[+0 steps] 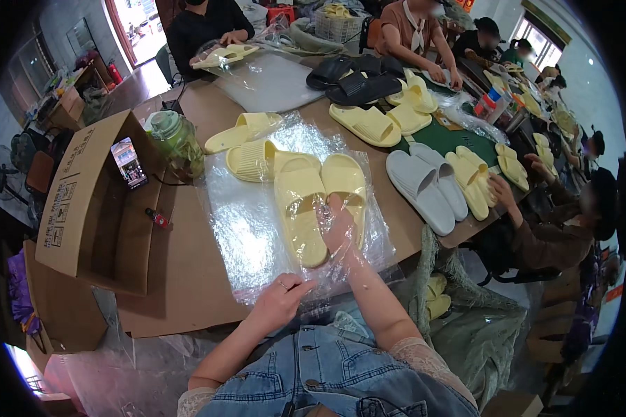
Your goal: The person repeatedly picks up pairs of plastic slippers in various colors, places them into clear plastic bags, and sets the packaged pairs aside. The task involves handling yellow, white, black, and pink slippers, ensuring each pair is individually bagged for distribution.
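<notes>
A pair of pale yellow slide slippers point(300, 240) lies side by side in a clear plastic bag point(382, 243) in front of me. My right hand point(339, 226) reaches into the bag, its fingers closed between the two slippers at their straps; the fingertips are partly hidden. Clear film wraps around that wrist. My left hand point(283, 299) is closed in a pinch on the bag's near edge, left of my right forearm. Beneath lies a stack of shiny clear bags point(240, 229). Just beyond are other yellow slippers point(243, 132), one partly under the bagged pair.
At left, an open cardboard box point(83, 201) holds a propped phone point(129, 163) and a small red bottle point(156, 217). Beside it stands a lidded jar point(177, 146). Grey slippers point(424, 191) and black slippers point(362, 87) lie to the right and far side. Co-workers sit around the table.
</notes>
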`<state>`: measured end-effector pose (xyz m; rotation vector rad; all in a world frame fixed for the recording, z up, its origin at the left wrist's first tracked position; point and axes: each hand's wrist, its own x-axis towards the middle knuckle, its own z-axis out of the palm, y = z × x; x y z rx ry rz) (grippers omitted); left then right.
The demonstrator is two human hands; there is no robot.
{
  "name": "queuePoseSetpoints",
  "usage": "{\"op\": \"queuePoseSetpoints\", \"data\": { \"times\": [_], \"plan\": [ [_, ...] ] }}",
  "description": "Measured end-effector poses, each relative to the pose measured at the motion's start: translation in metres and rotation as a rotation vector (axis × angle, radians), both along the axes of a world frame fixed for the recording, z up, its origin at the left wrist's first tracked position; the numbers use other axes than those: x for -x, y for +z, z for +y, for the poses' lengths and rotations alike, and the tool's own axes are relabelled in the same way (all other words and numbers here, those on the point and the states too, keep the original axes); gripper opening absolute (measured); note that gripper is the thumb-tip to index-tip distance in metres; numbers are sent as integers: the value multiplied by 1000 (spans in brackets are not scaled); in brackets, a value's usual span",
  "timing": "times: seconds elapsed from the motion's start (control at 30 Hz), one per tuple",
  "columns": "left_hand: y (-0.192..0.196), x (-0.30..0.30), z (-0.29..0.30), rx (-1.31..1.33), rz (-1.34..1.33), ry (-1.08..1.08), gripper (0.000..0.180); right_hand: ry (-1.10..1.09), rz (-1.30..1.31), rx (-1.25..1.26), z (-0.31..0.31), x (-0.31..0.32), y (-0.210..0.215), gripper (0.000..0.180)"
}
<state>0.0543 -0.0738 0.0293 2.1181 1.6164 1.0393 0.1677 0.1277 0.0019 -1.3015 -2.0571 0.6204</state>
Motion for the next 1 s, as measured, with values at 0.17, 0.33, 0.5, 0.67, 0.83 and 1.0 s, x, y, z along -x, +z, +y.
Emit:
{"op": "queuePoseSetpoints", "data": {
  "times": [0.17,0.33,0.5,0.67,0.83,1.0],
  "plan": [
    [26,13,2,184,50,-100,42,238,68,-285,-30,-39,-14,54],
    [38,34,14,109,-18,31,53,571,-14,-106,-87,-112,15,45],
    [20,57,52,-36,79,285,56,968,138,487,-95,-145,82,27],
    [-7,63,80,-96,6,439,65,667,303,305,-80,-128,109,14],
    [-37,68,82,-74,-76,508,70,372,88,-154,-28,-68,107,19],
    [-36,69,83,-34,-128,455,65,123,-118,-120,-12,-56,37,39]
  ]
}}
